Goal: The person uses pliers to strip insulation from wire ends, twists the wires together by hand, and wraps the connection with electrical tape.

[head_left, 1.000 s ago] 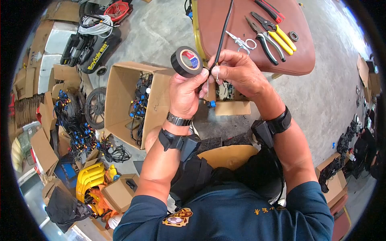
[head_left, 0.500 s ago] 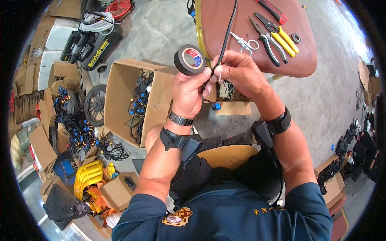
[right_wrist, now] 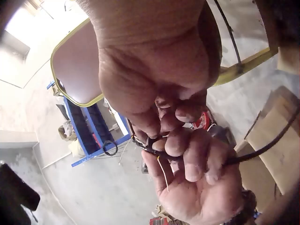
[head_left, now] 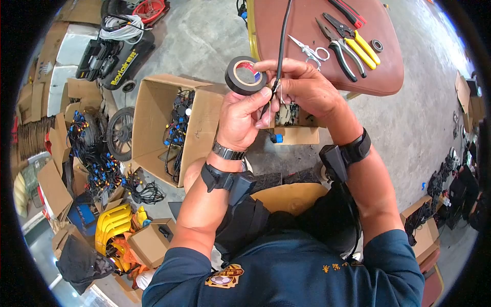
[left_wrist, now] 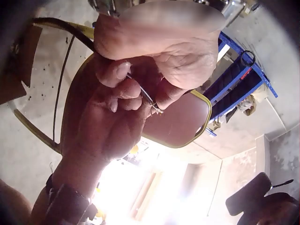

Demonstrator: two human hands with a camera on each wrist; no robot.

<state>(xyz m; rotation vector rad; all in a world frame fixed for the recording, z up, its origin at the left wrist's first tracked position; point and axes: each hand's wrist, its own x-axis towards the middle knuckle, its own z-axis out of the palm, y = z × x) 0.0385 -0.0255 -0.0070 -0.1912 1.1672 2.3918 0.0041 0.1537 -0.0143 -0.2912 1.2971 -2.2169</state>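
Note:
My left hand (head_left: 238,120) grips a black cable (head_left: 283,38) in its curled fingers. A roll of black electrical tape (head_left: 233,79) stands against its thumb tip. Facing it, my right hand (head_left: 313,94) pinches the same cable between thumb and fingers, its index finger stretched across the cable to the tape roll. Thin pale wires stick out at the join; one white wire (right_wrist: 164,173) hangs over the left palm in the right wrist view. Below the hands dangles a blue connector (head_left: 276,138). The curled fingers partly hide the join.
On the brown seat (head_left: 378,79) lie scissors (head_left: 309,51), grey-handled pliers (head_left: 337,51), yellow-handled wire strippers (head_left: 363,48), a red-handled tool (head_left: 353,15) and a bearing (head_left: 377,45). A cardboard box (head_left: 204,128) of cables stands left of the hands, a smaller box (head_left: 296,136) below them.
My right index finger has straightened from beside the cable across to the tape roll. The roll has shifted slightly right, and the cable's upper part stands more upright.

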